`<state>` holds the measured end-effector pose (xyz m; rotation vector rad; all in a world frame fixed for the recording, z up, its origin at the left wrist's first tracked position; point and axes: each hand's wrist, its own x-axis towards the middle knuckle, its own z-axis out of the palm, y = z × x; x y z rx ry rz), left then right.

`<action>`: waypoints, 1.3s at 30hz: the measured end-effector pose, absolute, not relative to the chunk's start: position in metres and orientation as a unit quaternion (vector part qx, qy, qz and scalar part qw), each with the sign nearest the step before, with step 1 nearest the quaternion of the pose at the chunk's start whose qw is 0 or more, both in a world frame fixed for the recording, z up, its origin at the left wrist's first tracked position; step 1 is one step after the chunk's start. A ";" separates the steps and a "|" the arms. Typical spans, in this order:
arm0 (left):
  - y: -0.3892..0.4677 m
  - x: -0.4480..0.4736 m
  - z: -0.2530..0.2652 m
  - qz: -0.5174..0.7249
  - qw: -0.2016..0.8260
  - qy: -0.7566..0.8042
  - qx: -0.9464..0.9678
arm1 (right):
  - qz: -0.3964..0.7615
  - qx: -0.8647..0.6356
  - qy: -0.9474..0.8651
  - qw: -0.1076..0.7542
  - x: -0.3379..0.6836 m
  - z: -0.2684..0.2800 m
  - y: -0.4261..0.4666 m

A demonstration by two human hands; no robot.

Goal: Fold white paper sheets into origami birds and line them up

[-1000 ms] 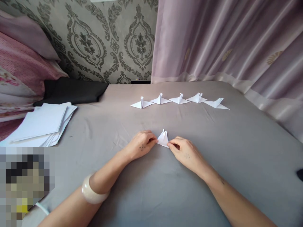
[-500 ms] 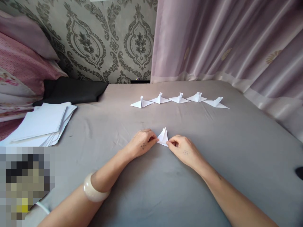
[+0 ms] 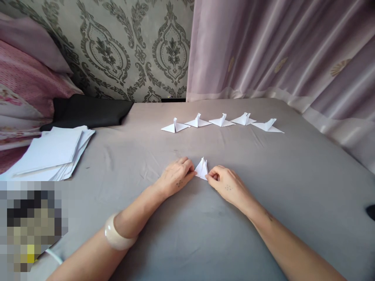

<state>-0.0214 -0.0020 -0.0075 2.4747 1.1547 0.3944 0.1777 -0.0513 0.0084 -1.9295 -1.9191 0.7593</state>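
Between my hands, on the grey cloth point(image 3: 187, 226), is a small white paper crane point(image 3: 202, 169) with its points upward. My left hand point(image 3: 178, 175) pinches its left lower corner between thumb and fingers. At the right lower corner my right hand point(image 3: 225, 183) pinches the paper the same way. Fingertips hide both corners. Farther back, several finished-looking white paper cranes stand in a row, from a crane point(image 3: 175, 126) at the left to a crane point(image 3: 268, 125) at the right, their wings spread and some wing tips touching.
A stack of white paper sheets point(image 3: 52, 150) lies at the left, in front of a folded black cloth point(image 3: 90, 112). Pink fabric point(image 3: 32, 66) hangs at the far left. Patterned wallpaper and a mauve curtain point(image 3: 263, 47) close off the back. A dark object point(image 3: 370, 212) shows at the right edge.
Both hands stay on the paper crane's lower corners. Its upper points have shifted slightly, and my left fingers have closed in a little. The row behind is unchanged.
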 end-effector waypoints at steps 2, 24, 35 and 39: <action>-0.004 -0.021 -0.007 0.149 0.152 0.374 0.903 | 0.263 -0.674 -0.671 0.162 0.178 0.007 -0.052; -0.077 0.005 0.020 -0.133 0.023 0.495 0.858 | -0.045 -0.574 -0.818 -0.009 0.159 0.014 -0.094; -0.025 -0.015 0.000 0.193 0.195 0.544 0.793 | 0.142 -0.658 -0.722 0.161 0.183 0.006 -0.065; -0.018 -0.017 -0.003 0.301 0.308 0.466 0.773 | 0.193 -0.654 -0.694 0.231 0.187 0.006 -0.058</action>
